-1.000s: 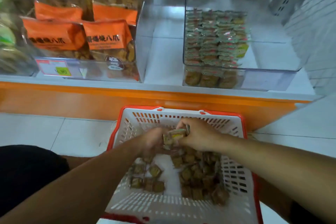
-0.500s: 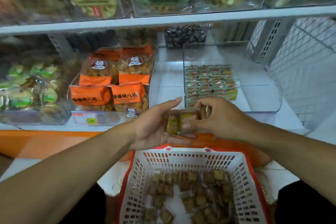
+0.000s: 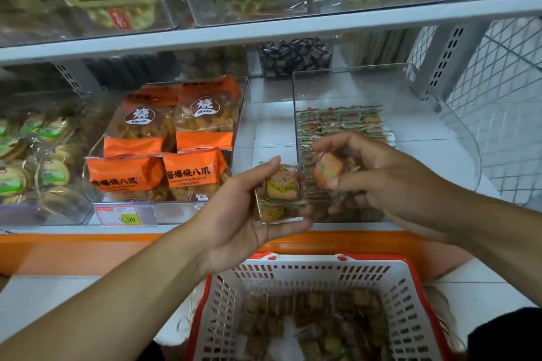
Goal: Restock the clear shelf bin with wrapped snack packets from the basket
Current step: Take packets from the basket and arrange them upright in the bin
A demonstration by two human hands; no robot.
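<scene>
The wrapped snack packets [image 3: 280, 195] in transit form a small stack resting on the palm and fingers of the left hand [image 3: 234, 214], whose fingers are nearly straight with the thumb raised beside the stack. The right hand [image 3: 378, 182] is clamped on one single packet [image 3: 328, 173], pinched between thumb and curled fingers, just beside the stack and apart from it.

Change since one second ago: both hands were down inside the basket [image 3: 316, 269], gathering packets. They are now raised above its far rim, and the packet in the right hand has been separated from the stack that both hands held together half a second ago. Judgement: the pick-up step is complete and the placing step is starting, one packet at a time.

The clear shelf bin [image 3: 352, 88] stands directly beyond the right hand. It already contains a neat layer of packets [image 3: 337, 121] along its left side; the space to the right of that layer is unfilled. The right hand's packet sits in front of the bin's front wall, not yet inside.

Below the hands, the basket holds many more packets, so the task is far from finished.

Beyond the left hand stands a bin of orange snack bags [image 3: 173, 138] with a price tag [image 3: 123, 215] on its front.
</scene>
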